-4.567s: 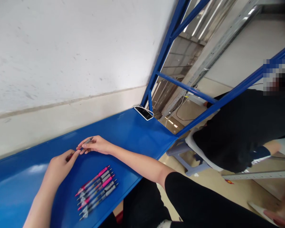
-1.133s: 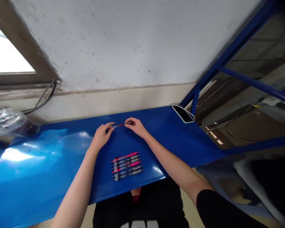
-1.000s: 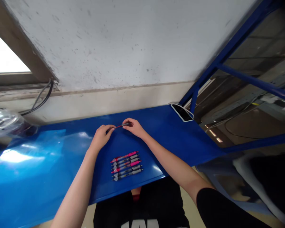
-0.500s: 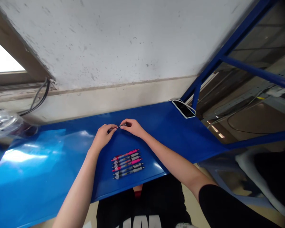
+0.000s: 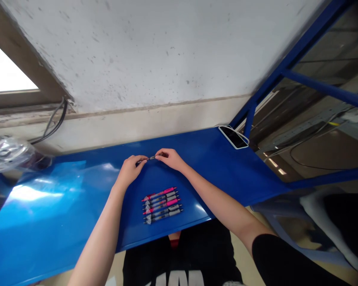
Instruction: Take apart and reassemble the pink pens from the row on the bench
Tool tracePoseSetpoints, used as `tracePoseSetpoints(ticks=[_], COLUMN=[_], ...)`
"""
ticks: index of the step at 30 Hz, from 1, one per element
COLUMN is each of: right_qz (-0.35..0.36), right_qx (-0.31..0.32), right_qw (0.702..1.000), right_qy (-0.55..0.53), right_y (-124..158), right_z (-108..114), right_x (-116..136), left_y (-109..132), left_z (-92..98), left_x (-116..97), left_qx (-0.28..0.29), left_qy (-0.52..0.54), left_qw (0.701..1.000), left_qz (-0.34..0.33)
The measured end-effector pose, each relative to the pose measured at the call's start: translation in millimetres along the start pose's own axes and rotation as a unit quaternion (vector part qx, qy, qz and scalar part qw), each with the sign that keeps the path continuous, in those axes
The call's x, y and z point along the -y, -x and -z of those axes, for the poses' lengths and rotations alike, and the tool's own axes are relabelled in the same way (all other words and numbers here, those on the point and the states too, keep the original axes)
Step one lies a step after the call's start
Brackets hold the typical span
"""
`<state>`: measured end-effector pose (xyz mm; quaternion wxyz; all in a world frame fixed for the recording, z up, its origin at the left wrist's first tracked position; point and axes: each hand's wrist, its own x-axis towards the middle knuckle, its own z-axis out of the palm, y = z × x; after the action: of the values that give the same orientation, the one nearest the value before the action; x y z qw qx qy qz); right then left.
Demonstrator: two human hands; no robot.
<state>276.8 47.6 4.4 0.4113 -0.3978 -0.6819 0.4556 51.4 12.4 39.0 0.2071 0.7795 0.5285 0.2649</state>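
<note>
Above the blue table (image 5: 197, 159), my left hand (image 5: 131, 169) and my right hand (image 5: 170, 158) face each other with a thin dark pen (image 5: 151, 158) between them. The left fingers pinch its left end and the right fingers pinch its right end. Only a short middle stretch of the pen shows; the fingers cover the rest. Nearer my body lies a row of several pens (image 5: 161, 206), some with pink grips and some with grey ones, lying side by side and slightly tilted. Crinkled clear plastic shows at their left ends.
A phone-like device (image 5: 234, 137) with a white rim and cable lies at the table's back right. A clear plastic bag (image 5: 10, 155) sits at the far left. Behind the table rises a wall (image 5: 167, 51); a blue metal frame (image 5: 286, 71) stands at the right.
My right hand has shifted slightly right, away from the left hand, so a little more of the pen's middle shows. The whole view has drifted slightly.
</note>
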Motion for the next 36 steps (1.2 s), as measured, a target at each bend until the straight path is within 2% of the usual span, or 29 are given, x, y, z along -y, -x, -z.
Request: tracePoseSetpoints(ticks=[4,10,17,22,28,34,36], right_qz=[-0.001,0.004,-0.017,-0.004,-0.021,-0.006,-0.003], right_qx=[0.011,-0.001,-0.002,-0.005,-0.004,-0.007,-0.003], right_qw=[0.999,1.000,0.997,1.000,0.997,1.000,1.000], right_qy=[0.043,-0.017,0.071,0.015,0.074,0.001,0.013], right_y=[0.6,1.0,2.7,1.5,1.6,0.5,0.4], right_z=[0.9,-1.1,2.5,2.2,4.6,3.3,3.7], right_x=[3.9,2.4,6.9,3.4,5.9,2.9,2.8], left_y=[0.0,-0.2,0.1,-0.2,0.2,0.4,0.5], left_z=[0.0,-0.8,-3.0,-3.6,-5.0,-6.2,-6.0], left_x=[-0.7,4.0,4.8,7.3,8.2,8.1,6.9], left_qx=[0.007,-0.016,-0.009,-0.024,-0.022,-0.029,-0.026], left_qy=[0.005,0.060,0.071,0.071,0.056,0.081,0.081], left_qw=[1.000,0.998,0.997,0.997,0.998,0.996,0.996], left_qz=[-0.002,0.031,0.027,0.027,0.016,0.026,0.026])
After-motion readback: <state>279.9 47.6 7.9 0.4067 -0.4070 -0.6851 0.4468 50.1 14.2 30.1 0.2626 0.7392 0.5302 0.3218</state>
